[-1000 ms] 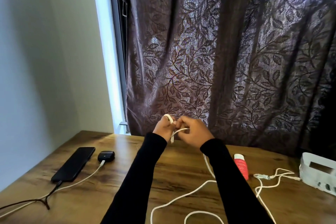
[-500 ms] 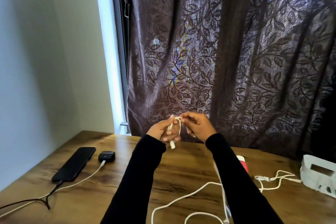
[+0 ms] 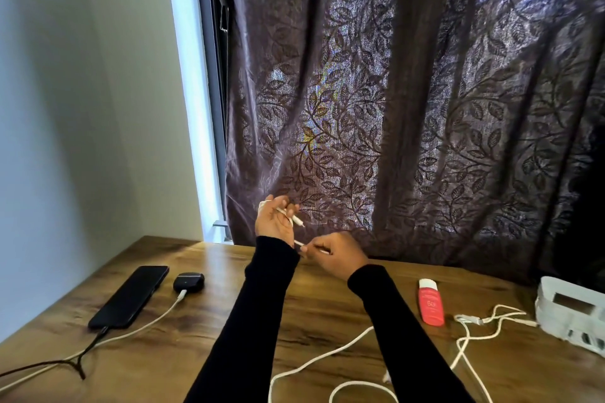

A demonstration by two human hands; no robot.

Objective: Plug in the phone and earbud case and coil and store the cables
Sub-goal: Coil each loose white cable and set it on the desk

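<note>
We see a wood-grain table [image 3: 196, 353] with a soft sheen, a glossy black phone [image 3: 129, 296], a smooth white cable [image 3: 314, 360] and a shimmering leaf-patterned cloth curtain [image 3: 409, 108].

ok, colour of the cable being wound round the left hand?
White. The cable shows best in the head view, looped round the left hand.

Raising left hand [image 3: 273, 221] palm-up above the right, fingers curling, thumb pinching. Holding right hand [image 3: 337, 255] lower, fingertips pinching. Extending both black-sleeved forearms forward, converging.
</note>
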